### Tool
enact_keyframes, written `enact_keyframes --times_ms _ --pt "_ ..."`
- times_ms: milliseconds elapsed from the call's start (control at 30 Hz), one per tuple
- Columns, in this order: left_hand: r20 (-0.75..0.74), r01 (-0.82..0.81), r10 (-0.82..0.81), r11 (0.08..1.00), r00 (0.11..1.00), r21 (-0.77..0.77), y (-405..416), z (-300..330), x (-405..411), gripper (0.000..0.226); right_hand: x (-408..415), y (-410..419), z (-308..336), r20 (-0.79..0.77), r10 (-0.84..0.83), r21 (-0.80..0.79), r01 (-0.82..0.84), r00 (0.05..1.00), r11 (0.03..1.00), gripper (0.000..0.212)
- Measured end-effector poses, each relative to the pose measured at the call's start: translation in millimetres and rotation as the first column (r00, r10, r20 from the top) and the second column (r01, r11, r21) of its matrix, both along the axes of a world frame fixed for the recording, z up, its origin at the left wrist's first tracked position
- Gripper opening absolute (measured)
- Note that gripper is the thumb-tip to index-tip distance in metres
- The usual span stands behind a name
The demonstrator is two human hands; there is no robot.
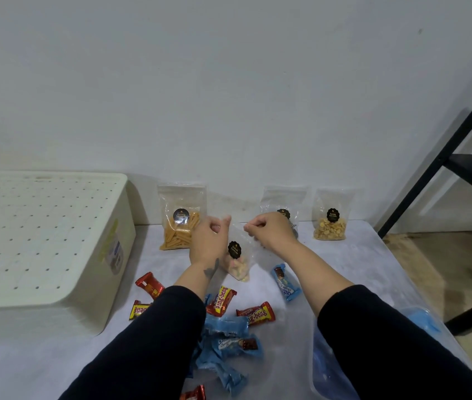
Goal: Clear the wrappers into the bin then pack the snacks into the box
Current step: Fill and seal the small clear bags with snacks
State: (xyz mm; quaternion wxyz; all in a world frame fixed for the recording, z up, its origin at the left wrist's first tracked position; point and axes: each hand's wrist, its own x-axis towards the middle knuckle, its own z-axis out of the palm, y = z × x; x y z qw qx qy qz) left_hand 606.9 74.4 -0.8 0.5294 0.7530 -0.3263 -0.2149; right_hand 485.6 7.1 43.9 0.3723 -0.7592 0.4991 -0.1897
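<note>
A clear snack pouch [237, 259] with a black round label and pale pieces at its bottom hangs above the table. My left hand [209, 241] and my right hand [272, 230] each pinch one top corner of it. Red Beng-Beng bars [255, 313] and blue wrapped snacks [230, 342] lie scattered on the white table below my forearms. A clear plastic box [324, 368] with blue handles sits at the near right, partly hidden by my right sleeve. No bin can be made out.
A cream perforated storage box [44, 241] lies upside down at the left. Pouches of orange sticks [180, 223] and round crackers [331, 220] lean against the wall; a third pouch [284, 200] stands behind my right hand. A black metal rack [459, 157] stands at right.
</note>
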Motion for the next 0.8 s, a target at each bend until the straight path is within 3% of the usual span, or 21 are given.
enact_keyframes --times_ms 100,267,333,433,533,667,800 --pt "-0.055 0.08 -0.081 0.997 0.995 -0.012 -1.3 2.1 -2.5 0.018 5.9 -0.9 -2.8 -0.019 -0.018 -0.023 0.017 1.0 1.0 0.013" --pt "0.035 0.078 -0.076 0.995 0.997 -0.069 3.0 -7.2 -1.1 0.015 11.2 -7.8 -3.6 -0.024 0.002 -0.038 -0.003 1.0 0.999 0.025" --pt "0.031 0.059 -0.058 0.997 0.998 -0.047 9.7 -19.7 3.4 0.048 15.2 -12.3 -0.8 -0.016 0.056 -0.024 -0.056 0.998 0.998 0.022" --pt "-0.139 0.177 -0.173 0.984 0.975 0.021 12.1 -39.6 7.3 0.083 24.8 -25.5 -1.5 -0.015 0.098 -0.031 -0.098 0.995 0.995 0.017" --pt "-0.232 0.198 -0.187 0.98 0.954 0.022 -4.0 -50.4 4.9 0.068 37.0 -41.6 -5.6 -0.011 0.079 -0.039 -0.079 0.997 0.996 0.02" --pt "-0.137 0.106 -0.089 0.987 0.987 0.121 -39.0 -56.4 16.0 0.041 51.0 -62.7 -8.8 0.036 0.008 -0.042 -0.006 0.999 0.999 0.015" --pt "-0.153 0.121 -0.092 0.974 0.984 0.191 -54.5 -55.7 25.7 0.041 56.1 -71.8 -12.7 0.03 -0.05 -0.047 0.052 0.998 0.998 0.011"
